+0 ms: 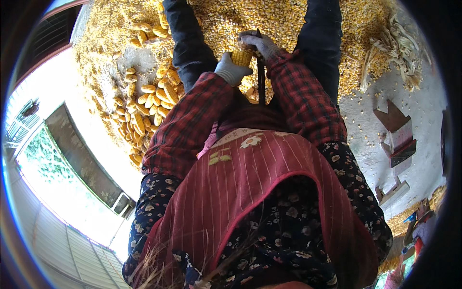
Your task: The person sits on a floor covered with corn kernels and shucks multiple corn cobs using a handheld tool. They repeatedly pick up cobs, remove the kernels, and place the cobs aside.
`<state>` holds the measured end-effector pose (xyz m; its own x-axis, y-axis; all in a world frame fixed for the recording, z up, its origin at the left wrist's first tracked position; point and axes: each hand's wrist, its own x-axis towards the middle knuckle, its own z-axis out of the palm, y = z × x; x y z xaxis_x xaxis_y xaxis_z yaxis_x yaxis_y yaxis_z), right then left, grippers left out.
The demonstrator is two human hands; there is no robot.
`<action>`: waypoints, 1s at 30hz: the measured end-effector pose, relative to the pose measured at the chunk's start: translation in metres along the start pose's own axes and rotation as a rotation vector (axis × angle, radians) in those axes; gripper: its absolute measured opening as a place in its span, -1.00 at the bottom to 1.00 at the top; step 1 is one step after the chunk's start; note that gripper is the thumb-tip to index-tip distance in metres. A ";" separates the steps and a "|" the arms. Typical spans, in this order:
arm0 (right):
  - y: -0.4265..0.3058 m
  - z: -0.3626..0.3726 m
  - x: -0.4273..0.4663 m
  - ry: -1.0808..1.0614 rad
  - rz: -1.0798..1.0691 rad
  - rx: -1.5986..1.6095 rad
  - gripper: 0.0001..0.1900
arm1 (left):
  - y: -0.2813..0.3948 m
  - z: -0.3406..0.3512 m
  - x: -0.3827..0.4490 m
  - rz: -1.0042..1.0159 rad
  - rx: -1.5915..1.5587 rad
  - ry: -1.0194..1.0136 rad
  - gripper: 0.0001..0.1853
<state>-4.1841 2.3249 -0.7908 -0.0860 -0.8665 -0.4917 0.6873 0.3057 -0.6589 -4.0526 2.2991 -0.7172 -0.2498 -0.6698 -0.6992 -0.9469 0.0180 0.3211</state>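
Observation:
Between my knees I hold an ear of corn (241, 58) with yellow kernels. My left hand (232, 70), in a grey glove, grips its near end from the left. My right hand (260, 42), also gloved, is closed around the far end, where part of the ear is hidden. A dark upright bar (261, 81) stands between my legs, right beside the ear, and its tip shows at my right fingers. Loose corn kernels (252, 18) cover the ground beyond my hands.
To my left lies a heap of corn ears (144, 108), with a few more ears (158, 31) farther out. Dry husks (400, 54) lie at the right. Small wooden stools (399, 135) stand on the concrete floor (364, 119). Another person (420, 231) is partly visible at lower right.

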 end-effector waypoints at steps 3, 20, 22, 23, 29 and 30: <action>0.029 -0.029 0.022 -0.032 0.036 0.155 -0.82 | 0.026 -0.022 -0.025 -0.123 -0.635 -0.248 -0.30; 0.006 -0.002 0.003 0.244 -0.132 -0.072 -0.81 | 0.029 0.009 -0.012 0.145 0.222 0.009 -0.30; -0.001 -0.002 0.003 0.119 -0.086 -0.187 -0.78 | 0.026 0.006 -0.014 0.101 0.230 -0.004 -0.28; -0.004 -0.003 0.000 0.127 -0.027 -0.150 -0.78 | 0.017 0.007 -0.010 0.117 0.223 0.015 -0.19; -0.029 0.007 -0.023 -0.147 0.037 -0.026 -0.78 | 0.002 -0.021 -0.020 -0.217 -0.761 -0.427 -0.41; -0.025 0.007 -0.020 -0.149 0.020 0.011 -0.78 | 0.001 -0.023 -0.018 -0.270 -0.835 -0.509 -0.44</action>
<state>-4.1941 2.3314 -0.7605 0.0353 -0.9093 -0.4147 0.6960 0.3202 -0.6428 -4.0444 2.2944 -0.6893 -0.2896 -0.1758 -0.9409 -0.5889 -0.7422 0.3199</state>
